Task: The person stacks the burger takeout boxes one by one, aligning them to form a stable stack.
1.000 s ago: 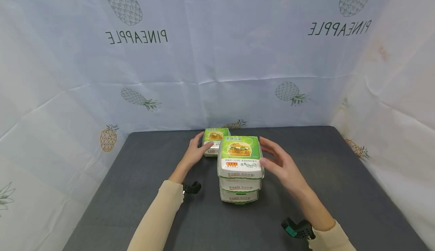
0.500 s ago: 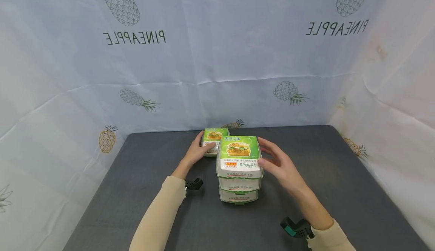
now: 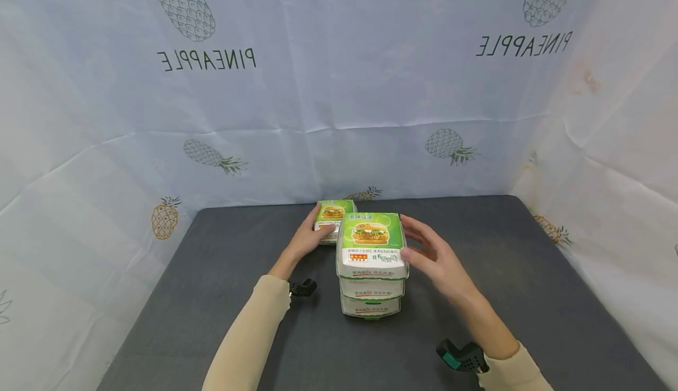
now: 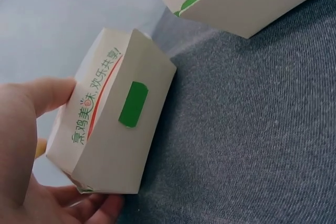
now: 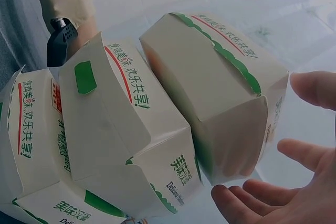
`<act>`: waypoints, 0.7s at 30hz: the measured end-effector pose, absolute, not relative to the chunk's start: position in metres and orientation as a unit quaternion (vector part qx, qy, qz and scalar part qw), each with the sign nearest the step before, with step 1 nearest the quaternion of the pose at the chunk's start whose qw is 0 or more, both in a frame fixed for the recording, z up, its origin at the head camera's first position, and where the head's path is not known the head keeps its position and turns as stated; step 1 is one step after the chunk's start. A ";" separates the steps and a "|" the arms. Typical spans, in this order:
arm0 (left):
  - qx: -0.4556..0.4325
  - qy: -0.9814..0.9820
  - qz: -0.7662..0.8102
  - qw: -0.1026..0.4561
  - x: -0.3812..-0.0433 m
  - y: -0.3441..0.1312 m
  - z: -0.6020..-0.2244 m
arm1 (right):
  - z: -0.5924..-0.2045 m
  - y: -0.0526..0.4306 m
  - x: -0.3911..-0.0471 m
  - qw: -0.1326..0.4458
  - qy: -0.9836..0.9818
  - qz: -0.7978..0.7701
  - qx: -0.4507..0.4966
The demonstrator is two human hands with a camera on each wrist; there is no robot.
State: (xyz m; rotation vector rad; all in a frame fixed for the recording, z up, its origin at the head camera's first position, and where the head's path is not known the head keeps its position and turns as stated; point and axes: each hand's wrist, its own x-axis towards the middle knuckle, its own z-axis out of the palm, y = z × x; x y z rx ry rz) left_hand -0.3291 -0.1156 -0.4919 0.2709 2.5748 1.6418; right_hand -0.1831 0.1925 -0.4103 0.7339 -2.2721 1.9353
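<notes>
Three paper burger boxes [image 3: 371, 244] stand stacked in the middle of the table, green and white with a burger picture on the uppermost lid. My right hand [image 3: 436, 258] is at the right side of the top box with its fingers spread. In the right wrist view the thumb [image 5: 315, 88] is right at a corner of the top box [image 5: 210, 77]. Behind the stack, to its left, sits a single burger box [image 3: 331, 211], partly hidden by the stack. My left hand [image 3: 304, 235] holds this box, its thumb [image 4: 50, 94] on the lid and fingers curled round one side.
A dark grey cloth-covered table [image 3: 254, 332] lies under the boxes. White curtains [image 3: 339, 73] printed with pineapples close off the back and both sides. A black wrist device [image 3: 461, 355] sits on the right wrist, and another [image 3: 303, 288] on the left.
</notes>
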 end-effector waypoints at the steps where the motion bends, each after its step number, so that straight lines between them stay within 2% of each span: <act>1: 0.086 0.836 0.540 0.036 -0.329 -0.115 -0.492 | -0.410 0.193 -0.183 0.033 -0.739 0.629 0.238; 13: 0.061 0.846 0.530 -0.005 -0.323 -0.115 -0.488 | -0.411 0.192 -0.180 0.038 -0.739 0.630 0.237; 21: 0.049 0.840 0.541 -0.002 -0.318 -0.121 -0.482 | -0.410 0.190 -0.177 0.046 -0.742 0.625 0.238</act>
